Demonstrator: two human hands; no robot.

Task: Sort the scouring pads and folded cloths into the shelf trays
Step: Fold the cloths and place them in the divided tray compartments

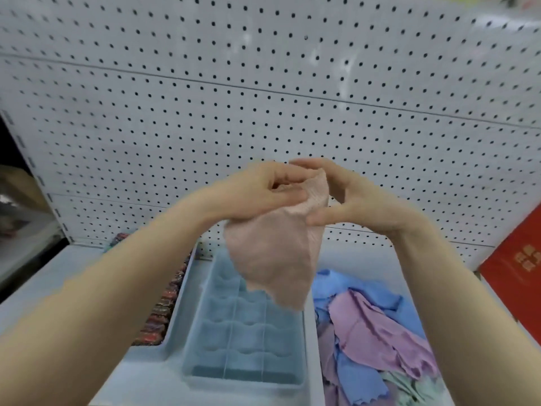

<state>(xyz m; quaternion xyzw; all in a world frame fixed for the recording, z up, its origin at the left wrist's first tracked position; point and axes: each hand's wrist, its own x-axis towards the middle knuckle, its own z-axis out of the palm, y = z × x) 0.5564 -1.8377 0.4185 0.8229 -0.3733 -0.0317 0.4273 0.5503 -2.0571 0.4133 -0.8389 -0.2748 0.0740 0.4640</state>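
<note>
One pink cloth hangs in the air above the shelf, held up by two bare hands in front of a white pegboard. The left hand has its fingers curled round the cloth's upper edge, gripping it; the right hand pinches the same upper edge between thumb and fingers, its other fingers bent loosely. The cloth's free end droops toward 6 o'clock, hiding the far part of a clear tray below it. That tray holds blue scouring pads packed in rows; their count cannot be told through the blur. At 3 o'clock from it, a second tray carries a loose heap of cloths: blue ones, purple ones and a pale green one, overlapping too much to count. At 9 o'clock from the clear tray lies a row of dark, multicoloured pads. A red box stands at the right edge with gold markings too blurred to read.
</note>
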